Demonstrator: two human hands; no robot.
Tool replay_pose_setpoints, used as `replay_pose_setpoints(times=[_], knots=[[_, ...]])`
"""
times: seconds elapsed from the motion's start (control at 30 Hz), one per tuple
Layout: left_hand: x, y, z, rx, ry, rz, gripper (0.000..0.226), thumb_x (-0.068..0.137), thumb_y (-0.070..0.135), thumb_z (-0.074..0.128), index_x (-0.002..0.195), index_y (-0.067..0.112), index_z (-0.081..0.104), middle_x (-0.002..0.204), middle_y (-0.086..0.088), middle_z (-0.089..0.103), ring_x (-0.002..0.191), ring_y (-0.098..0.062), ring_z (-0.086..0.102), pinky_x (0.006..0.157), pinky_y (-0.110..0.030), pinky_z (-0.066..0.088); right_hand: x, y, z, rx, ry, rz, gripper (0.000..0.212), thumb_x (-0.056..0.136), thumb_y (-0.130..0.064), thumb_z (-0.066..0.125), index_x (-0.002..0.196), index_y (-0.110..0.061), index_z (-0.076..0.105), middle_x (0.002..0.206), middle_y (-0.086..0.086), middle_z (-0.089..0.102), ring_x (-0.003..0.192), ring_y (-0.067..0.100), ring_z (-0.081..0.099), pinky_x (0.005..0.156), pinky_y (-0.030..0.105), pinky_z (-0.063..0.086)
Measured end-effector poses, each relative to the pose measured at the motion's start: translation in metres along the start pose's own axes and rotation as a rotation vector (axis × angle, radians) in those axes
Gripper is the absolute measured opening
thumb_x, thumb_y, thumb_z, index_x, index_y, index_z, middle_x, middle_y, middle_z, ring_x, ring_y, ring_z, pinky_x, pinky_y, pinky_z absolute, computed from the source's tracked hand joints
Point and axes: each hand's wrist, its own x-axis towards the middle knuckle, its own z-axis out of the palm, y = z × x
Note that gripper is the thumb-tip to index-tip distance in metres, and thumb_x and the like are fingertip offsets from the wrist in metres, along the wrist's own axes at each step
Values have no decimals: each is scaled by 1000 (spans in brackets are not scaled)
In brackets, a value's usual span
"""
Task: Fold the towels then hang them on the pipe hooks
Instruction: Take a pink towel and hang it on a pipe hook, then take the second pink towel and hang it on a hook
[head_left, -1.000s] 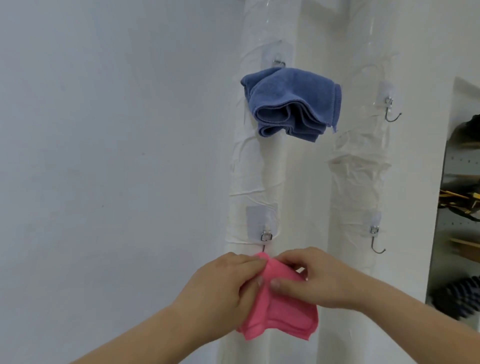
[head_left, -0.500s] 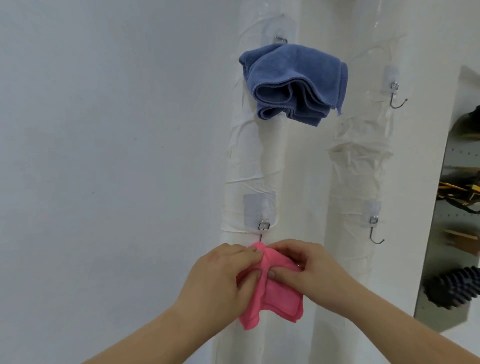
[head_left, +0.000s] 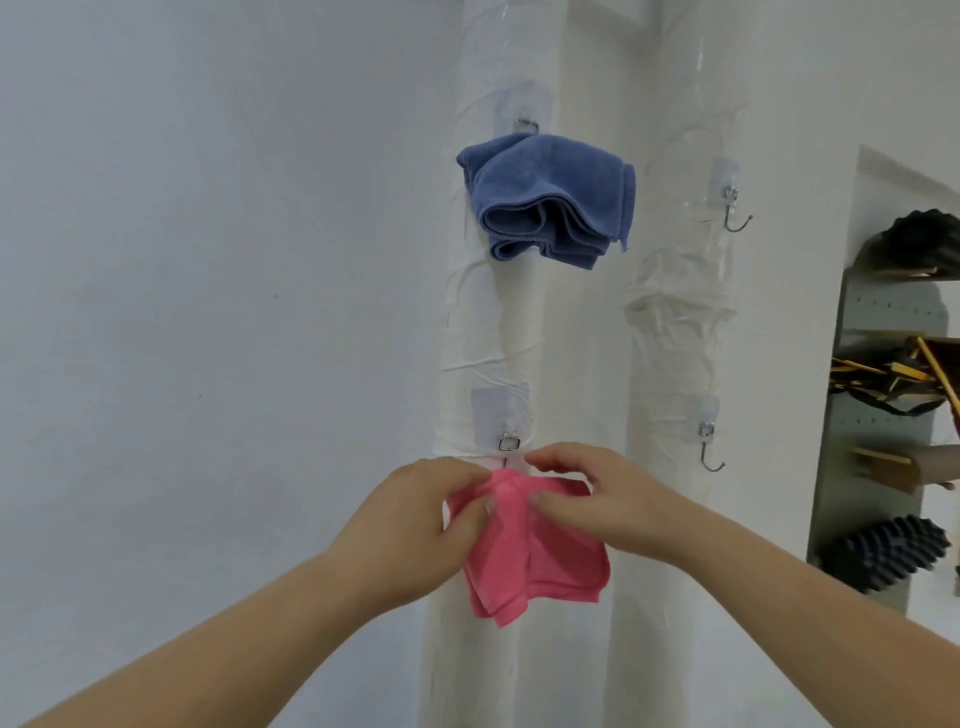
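A folded pink towel (head_left: 540, 566) hangs against the left white pipe (head_left: 498, 322), its top edge just under the lower left hook (head_left: 509, 444). My left hand (head_left: 421, 525) pinches the towel's upper left part. My right hand (head_left: 597, 499) pinches its upper right part, fingers over the top edge. The hook's tip is hidden behind my fingers and the cloth. A folded blue towel (head_left: 550, 200) hangs from the upper left hook (head_left: 525, 123).
The right pipe (head_left: 680, 322) carries two bare metal hooks, an upper hook (head_left: 735, 210) and a lower hook (head_left: 709, 449). A shelf unit (head_left: 904, 395) with dark brushes and wooden items stands at the right. A plain white wall fills the left.
The view has tilted upward a little, so the pipes and towels sit lower in frame. The pink towel now hangs more spread out below my fingers, which stay pinched at its top by the hook.
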Motion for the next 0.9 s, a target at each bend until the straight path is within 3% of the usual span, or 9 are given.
replay_pose_setpoints(times=[0.13, 0.27, 0.37, 0.5, 0.67, 0.77, 0.9], knots=[[-6, -7, -7, 40, 8, -11, 24, 99, 41, 58, 118, 36, 70, 111, 23, 69, 108, -2, 61, 97, -25, 48, -4, -8, -2, -90, 84, -3, 42, 92, -34, 70, 133, -28, 66, 132, -15, 64, 121, -2, 56, 81, -6, 35], [-16, -12, -9, 28, 61, -52, 17, 97, 36, 61, 109, 33, 72, 101, 19, 69, 98, -1, 62, 89, -27, 51, -14, -17, 1, -151, 189, -20, 30, 92, -30, 67, 122, -29, 70, 126, -14, 66, 118, 0, 58, 89, 1, 37], [-35, -11, -7, -94, 81, -89, 9, 93, 30, 66, 97, 33, 73, 89, 18, 69, 88, -3, 65, 80, -28, 54, -45, -24, 17, -158, 339, -63, 22, 92, -27, 66, 112, -27, 74, 113, -14, 68, 110, 5, 62, 98, 20, 46], [-83, -1, 6, -243, 9, -83, 11, 91, 23, 70, 86, 31, 74, 81, 14, 70, 81, -10, 67, 70, -20, 52, -113, -24, 72, -35, 537, -13, 12, 90, -21, 72, 101, -24, 74, 96, -12, 67, 98, 6, 64, 89, 13, 45], [-155, 9, 46, -407, -264, -106, 10, 92, 25, 70, 83, 29, 74, 78, 13, 71, 74, -12, 67, 67, -24, 53, -210, -14, 142, 131, 464, 369, 13, 91, -25, 72, 101, -33, 73, 93, -15, 72, 97, 0, 65, 79, 7, 47], [-206, 22, 79, -487, -455, -151, 11, 92, 24, 69, 84, 28, 74, 76, 14, 70, 66, -9, 63, 65, -23, 52, -284, -10, 172, 155, 344, 637, 9, 92, -31, 71, 96, -39, 72, 89, -19, 74, 88, -2, 68, 74, 12, 50], [-288, 52, 126, -556, -820, -225, 10, 94, 28, 66, 94, 32, 75, 80, 17, 72, 68, -5, 65, 74, -20, 54, -401, -19, 202, 116, 226, 985, 10, 96, -33, 67, 93, -42, 69, 87, -17, 75, 87, -8, 65, 74, 13, 53]])
